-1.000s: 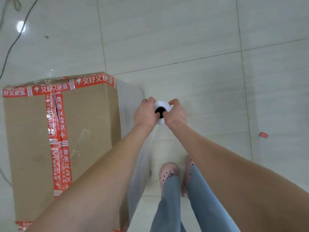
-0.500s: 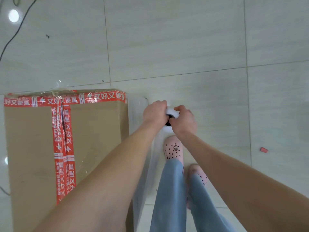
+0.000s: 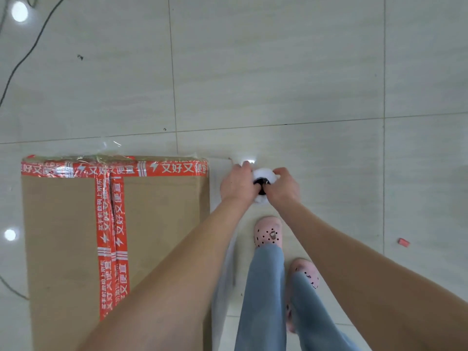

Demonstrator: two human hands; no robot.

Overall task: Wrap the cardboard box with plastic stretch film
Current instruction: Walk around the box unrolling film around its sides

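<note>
Open tiled floor stretches ahead and to my right. The box stands as a wall just beside my left hand. My feet are close behind the roll. A cable crosses the far-left floor.

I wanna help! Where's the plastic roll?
Head view: the film roll is gripped between the left hand and right hand, just right of the cardboard box, by its far corner.
</note>
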